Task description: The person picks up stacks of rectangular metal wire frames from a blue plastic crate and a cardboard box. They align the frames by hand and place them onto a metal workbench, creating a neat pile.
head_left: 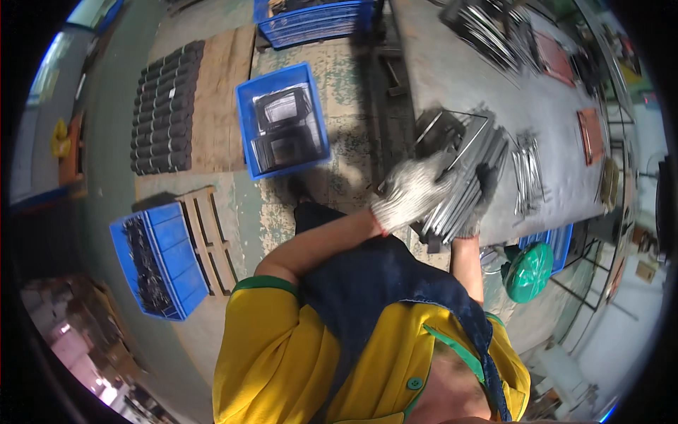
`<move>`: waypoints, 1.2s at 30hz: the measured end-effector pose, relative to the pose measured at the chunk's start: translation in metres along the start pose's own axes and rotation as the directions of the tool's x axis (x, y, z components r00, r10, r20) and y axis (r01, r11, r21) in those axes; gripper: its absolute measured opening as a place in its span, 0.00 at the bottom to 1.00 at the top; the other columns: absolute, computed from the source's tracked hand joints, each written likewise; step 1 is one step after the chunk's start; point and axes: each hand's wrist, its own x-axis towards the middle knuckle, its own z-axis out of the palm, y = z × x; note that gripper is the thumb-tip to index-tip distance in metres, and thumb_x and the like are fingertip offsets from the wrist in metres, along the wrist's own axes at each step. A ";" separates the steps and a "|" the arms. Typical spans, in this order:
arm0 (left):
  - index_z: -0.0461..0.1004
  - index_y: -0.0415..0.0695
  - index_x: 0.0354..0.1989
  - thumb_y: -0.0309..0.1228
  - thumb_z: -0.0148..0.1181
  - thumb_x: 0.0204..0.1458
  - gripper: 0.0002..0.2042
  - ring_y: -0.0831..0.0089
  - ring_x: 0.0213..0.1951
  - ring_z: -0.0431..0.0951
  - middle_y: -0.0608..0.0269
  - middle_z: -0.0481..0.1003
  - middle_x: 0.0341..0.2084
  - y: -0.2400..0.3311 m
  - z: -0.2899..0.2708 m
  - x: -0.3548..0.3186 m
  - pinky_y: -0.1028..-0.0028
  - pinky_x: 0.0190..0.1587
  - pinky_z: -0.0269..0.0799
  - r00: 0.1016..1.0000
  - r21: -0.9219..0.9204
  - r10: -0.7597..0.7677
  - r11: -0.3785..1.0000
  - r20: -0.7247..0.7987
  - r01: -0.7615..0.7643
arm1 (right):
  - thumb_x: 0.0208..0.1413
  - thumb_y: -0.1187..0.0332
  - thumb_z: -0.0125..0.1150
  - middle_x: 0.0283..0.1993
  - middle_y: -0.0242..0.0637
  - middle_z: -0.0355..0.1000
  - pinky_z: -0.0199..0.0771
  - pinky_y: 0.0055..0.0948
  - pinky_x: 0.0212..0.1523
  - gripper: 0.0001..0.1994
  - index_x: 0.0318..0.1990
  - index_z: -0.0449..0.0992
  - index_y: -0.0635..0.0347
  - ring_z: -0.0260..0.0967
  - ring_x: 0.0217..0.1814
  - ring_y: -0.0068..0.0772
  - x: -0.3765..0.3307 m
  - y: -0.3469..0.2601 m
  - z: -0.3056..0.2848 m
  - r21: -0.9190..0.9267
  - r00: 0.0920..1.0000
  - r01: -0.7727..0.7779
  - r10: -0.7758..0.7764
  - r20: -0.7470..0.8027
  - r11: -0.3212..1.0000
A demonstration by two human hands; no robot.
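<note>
A stack of thin grey metal frames (474,166) is held over the near left edge of the metal worktable, somewhat blurred by motion. My left hand (417,189), in a white knit glove, grips its left side. On the right side, my right hand (482,201), also gloved and partly in shadow, closes around the stack; some of its fingers are hidden. One rectangular frame with a thin rim (486,121) sticks out at the far end. Just right of the stack, a small bunch of shiny metal strips (528,175) lies on the table.
More metal strips (484,35) and reddish pieces (590,136) lie on the worktable (438,78). Left on the floor stand a blue bin (246,127) of dark frames, another blue bin (169,247), a wooden pallet (212,240) and dark rolls (164,113). A green bundle (530,272) sits at right.
</note>
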 end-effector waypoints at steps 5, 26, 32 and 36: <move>0.70 0.42 0.44 0.34 0.51 0.55 0.12 0.86 0.17 0.65 0.71 0.69 0.22 -0.066 -0.135 -0.066 0.85 0.18 0.65 0.693 -0.656 -0.720 0.539 -0.033 0.529 | 0.55 0.52 0.47 0.37 0.42 0.68 0.70 0.40 0.40 0.29 0.59 0.55 0.62 0.66 0.33 0.33 -0.038 0.064 0.093 0.066 0.795 -0.532 0.470 0.384 0.844; 0.70 0.35 0.41 0.35 0.52 0.52 0.15 0.75 0.34 0.69 0.59 0.71 0.34 -0.235 -0.175 -0.272 0.76 0.37 0.66 -0.196 -0.824 -0.925 0.178 -0.327 0.538 | 0.47 0.64 0.61 0.32 0.40 0.71 0.75 0.32 0.28 0.17 0.42 0.70 0.66 0.70 0.28 0.31 0.199 0.500 0.149 -0.961 0.318 -0.272 0.938 -0.137 -0.048; 0.71 0.33 0.40 0.29 0.54 0.50 0.13 0.74 0.37 0.71 0.55 0.72 0.37 -0.260 -0.086 -0.316 0.75 0.39 0.67 -0.500 -0.912 -0.863 -0.258 0.069 0.319 | 0.44 0.63 0.55 0.26 0.45 0.72 0.70 0.31 0.30 0.13 0.34 0.74 0.64 0.70 0.26 0.34 0.282 0.678 -0.008 -0.746 0.484 0.591 0.875 0.023 -0.307; 0.72 0.33 0.38 0.31 0.57 0.48 0.13 0.74 0.36 0.72 0.58 0.74 0.34 -0.264 -0.070 -0.318 0.75 0.38 0.67 -0.696 -0.916 -0.691 -0.382 0.195 0.123 | 0.46 0.65 0.50 0.34 0.47 0.73 0.70 0.32 0.34 0.13 0.38 0.74 0.59 0.69 0.31 0.40 0.353 0.797 -0.150 -0.197 0.155 0.965 0.982 -0.106 -0.174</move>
